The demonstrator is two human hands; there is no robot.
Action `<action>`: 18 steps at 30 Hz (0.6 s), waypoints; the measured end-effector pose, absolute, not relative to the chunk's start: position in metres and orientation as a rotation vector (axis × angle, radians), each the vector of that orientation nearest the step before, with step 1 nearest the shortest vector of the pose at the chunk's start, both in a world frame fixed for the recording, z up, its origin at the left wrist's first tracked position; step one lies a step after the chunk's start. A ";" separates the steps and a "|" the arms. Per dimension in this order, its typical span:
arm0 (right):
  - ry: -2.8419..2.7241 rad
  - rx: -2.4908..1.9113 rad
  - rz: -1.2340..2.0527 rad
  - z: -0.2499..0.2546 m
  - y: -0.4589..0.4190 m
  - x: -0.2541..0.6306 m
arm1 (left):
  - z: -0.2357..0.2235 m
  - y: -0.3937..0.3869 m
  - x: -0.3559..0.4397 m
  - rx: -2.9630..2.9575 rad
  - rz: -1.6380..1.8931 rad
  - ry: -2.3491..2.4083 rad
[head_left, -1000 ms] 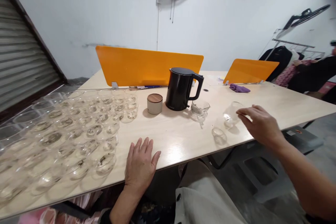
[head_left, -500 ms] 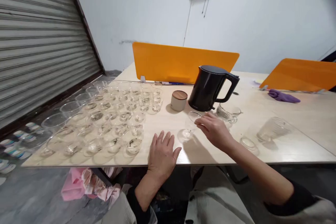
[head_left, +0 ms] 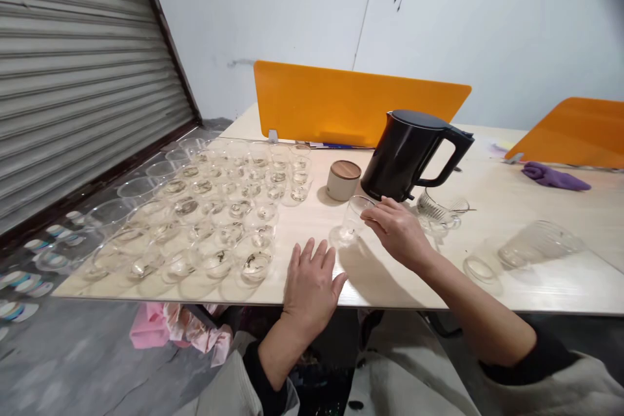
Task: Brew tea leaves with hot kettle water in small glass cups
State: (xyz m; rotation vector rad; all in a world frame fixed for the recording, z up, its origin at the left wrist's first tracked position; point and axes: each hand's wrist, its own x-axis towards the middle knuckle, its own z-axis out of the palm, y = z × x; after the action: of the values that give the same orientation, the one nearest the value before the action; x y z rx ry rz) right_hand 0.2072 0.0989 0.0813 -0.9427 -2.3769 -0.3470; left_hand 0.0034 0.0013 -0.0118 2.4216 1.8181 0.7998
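Cup (head_left: 351,220) moved left; right grip (head_left: 398,234) pinches near rim.

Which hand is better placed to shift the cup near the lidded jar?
Probably the right hand: it pinches the cup near its rim; the left hand rests palm-down on the table.

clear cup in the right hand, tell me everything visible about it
The clear cup is see-through, glass or plastic, with a round rim upward and no visible handle. The fingers of the right hand pinch it near the rim. It is in front of the wooden-lidded jar; whether its base touches the table is unclear.
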 end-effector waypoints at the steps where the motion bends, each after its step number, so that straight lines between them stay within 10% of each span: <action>1: -2.365 -0.956 -0.359 0.081 0.100 0.208 | -0.010 0.002 0.006 2.416 0.771 1.819; 18: -2.346 -1.060 -0.561 0.081 0.088 0.223 | 0.005 0.046 0.056 2.509 0.627 1.752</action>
State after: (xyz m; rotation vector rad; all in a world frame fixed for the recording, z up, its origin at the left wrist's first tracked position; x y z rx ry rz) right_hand 0.2233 0.0882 0.0808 -1.0601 -2.3456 -0.5606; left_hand 0.0561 0.0457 0.0050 2.5090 1.7523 0.6268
